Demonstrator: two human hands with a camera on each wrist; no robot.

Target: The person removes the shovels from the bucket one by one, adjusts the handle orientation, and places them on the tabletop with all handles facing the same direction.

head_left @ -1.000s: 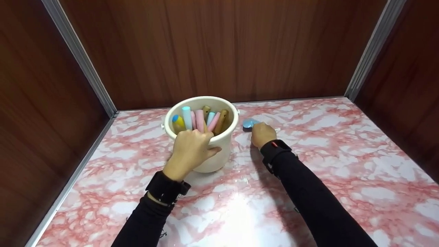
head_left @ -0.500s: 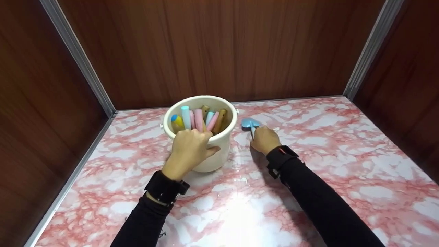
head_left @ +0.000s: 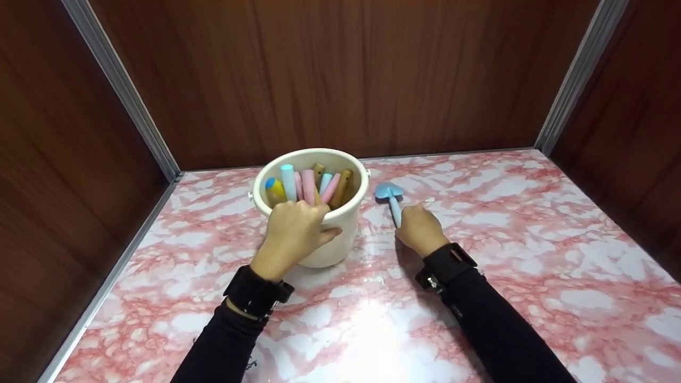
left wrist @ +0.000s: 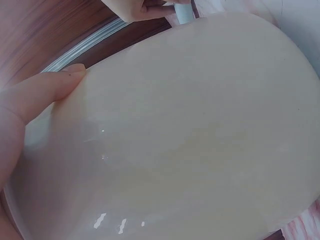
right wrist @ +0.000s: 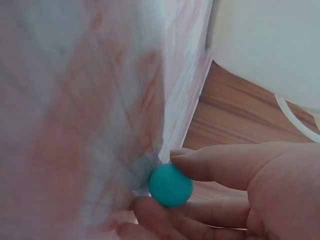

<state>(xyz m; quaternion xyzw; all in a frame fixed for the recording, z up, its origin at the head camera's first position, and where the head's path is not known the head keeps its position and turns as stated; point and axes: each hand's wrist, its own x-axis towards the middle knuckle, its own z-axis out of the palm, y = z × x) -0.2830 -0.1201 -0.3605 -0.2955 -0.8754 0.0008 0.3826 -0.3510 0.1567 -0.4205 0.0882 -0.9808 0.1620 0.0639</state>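
Observation:
My left hand [head_left: 295, 229] grips the near rim of a cream bucket [head_left: 340, 249], fingers over the edge and thumb against the outer wall. In the left wrist view the bucket wall [left wrist: 190, 120] fills most of the picture. To the right of the bucket, my right hand [head_left: 422, 230] holds the handle of a light blue toy shovel [head_left: 389, 190], whose blade points away from me, low over or on the tabletop. The right wrist view shows the shovel's round teal handle end [right wrist: 170, 185] between thumb and fingers. Most of the grip is hidden in the head view.
Several handles stand in the bucket: a light blue one [head_left: 288, 181], a pink one [head_left: 308, 185], a brown one [head_left: 343, 186] and a yellow one with a blue end [head_left: 275, 186]. Brown wood-look panels [head_left: 340, 80] enclose the pink-and-white marbled table [head_left: 505, 239].
My right hand has moved back toward me and slightly right, so more of the shovel's handle shows. The blade has stayed nearly in place. Left hand and bucket look unchanged.

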